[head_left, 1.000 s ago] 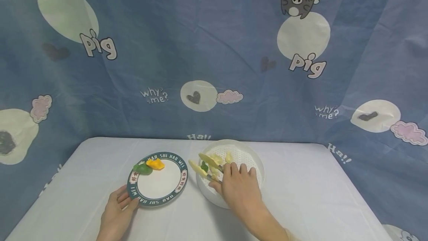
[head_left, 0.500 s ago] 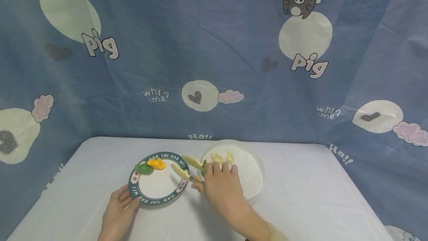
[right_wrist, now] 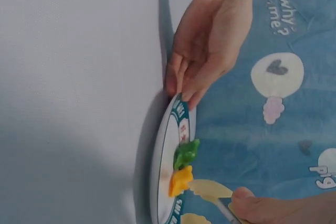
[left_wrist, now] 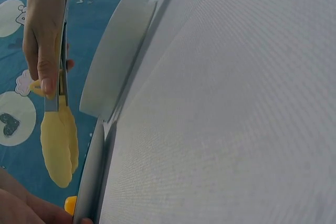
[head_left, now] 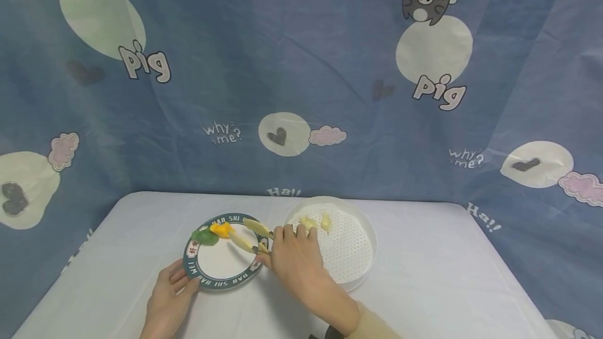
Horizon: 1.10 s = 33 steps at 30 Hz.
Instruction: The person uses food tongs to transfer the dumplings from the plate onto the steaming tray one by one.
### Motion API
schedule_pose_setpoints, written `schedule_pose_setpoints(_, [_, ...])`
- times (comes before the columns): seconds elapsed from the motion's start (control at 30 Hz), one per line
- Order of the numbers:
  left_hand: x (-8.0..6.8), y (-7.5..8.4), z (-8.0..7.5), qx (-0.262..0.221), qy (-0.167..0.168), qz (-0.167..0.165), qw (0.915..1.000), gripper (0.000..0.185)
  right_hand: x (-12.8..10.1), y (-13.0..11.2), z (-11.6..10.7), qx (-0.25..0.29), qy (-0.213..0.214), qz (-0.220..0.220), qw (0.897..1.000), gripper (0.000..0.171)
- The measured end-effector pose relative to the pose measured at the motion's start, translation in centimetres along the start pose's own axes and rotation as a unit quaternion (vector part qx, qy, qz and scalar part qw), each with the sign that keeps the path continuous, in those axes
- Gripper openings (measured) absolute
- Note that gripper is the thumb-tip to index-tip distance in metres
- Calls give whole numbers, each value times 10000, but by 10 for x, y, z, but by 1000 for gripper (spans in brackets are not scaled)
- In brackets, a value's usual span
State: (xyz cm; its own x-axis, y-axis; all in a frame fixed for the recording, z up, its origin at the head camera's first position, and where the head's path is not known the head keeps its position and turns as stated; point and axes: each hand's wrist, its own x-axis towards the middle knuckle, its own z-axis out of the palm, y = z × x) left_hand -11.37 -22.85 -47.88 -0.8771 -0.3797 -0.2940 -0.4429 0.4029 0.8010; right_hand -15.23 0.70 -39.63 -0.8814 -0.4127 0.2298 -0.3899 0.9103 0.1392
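A white plate with a dark green lettered rim lies on the table's near left. On its far edge lie a green piece and an orange piece. My left hand pinches the plate's near rim, as the right wrist view also shows with my left hand on the plate. My right hand grips yellow-tipped tongs, whose tips hover spread over the plate beside the orange piece. Whether the tongs hold anything is unclear.
A round white perforated basket stands just right of the plate, with two pale yellow pieces at its far left. The table wears a white cloth. A blue cartoon-print curtain hangs close behind.
My right hand has carried the tongs leftward from over the white basket to over the plate. My left hand has stayed on the plate's rim.
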Motion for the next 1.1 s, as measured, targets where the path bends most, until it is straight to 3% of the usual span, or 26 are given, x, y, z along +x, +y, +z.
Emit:
schedule_pose_setpoints(0.37, [-2, 1, -1, 103, 19, 95, 9999, 80, 17, -12, 10, 108, -205, -38, 9997, 59])
schedule_pose_setpoints(0.7, [-3, 1, 0, 57, -10, 85, 9999, 80, 29, -24, 16, -35, -466, -35, 9989, 65])
schedule_pose_setpoints(1.1, [-1, 0, -2, 124, 5, 149, 9998, 82, 27, -30, 31, -248, -26, -103, 9996, 59])
